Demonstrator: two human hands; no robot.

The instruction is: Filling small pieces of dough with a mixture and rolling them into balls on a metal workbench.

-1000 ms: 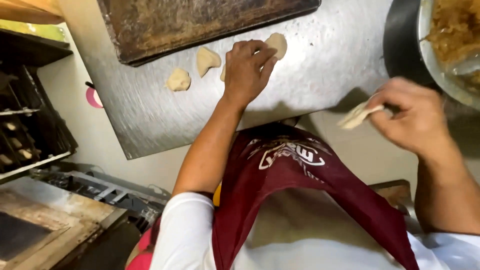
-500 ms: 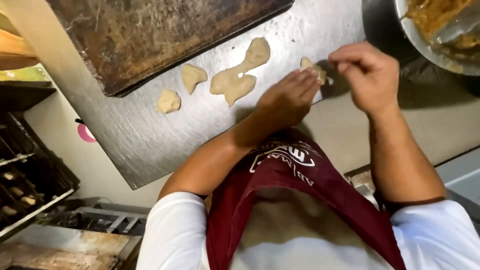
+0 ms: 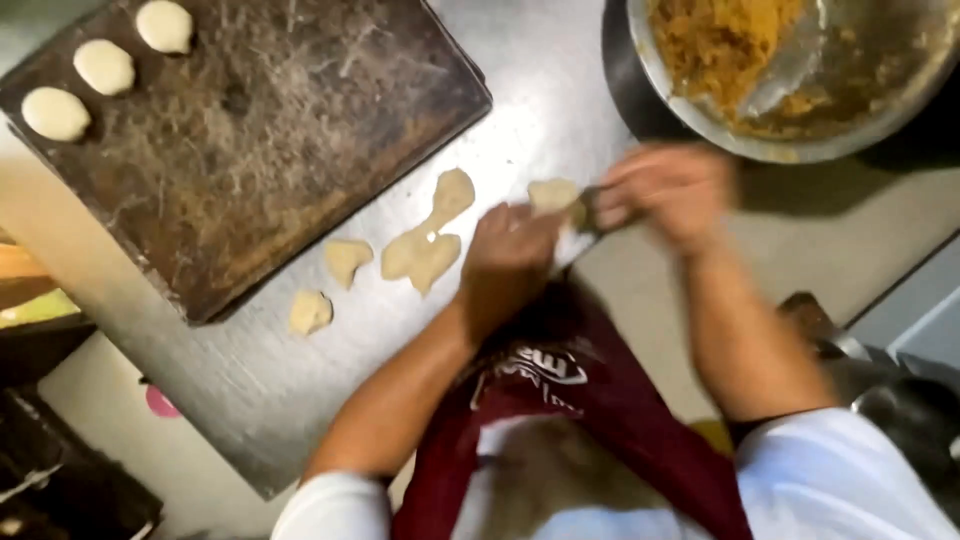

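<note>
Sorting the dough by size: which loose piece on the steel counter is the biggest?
The long, lumpy piece in the middle, just left of the left hand. The two pieces further left are small.

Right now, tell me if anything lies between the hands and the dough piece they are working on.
Nothing visible does. The left hand and right hand both meet the dough piece directly, though the picture is blurred. The other dough scraps lie off to the side on the metal table.
</note>
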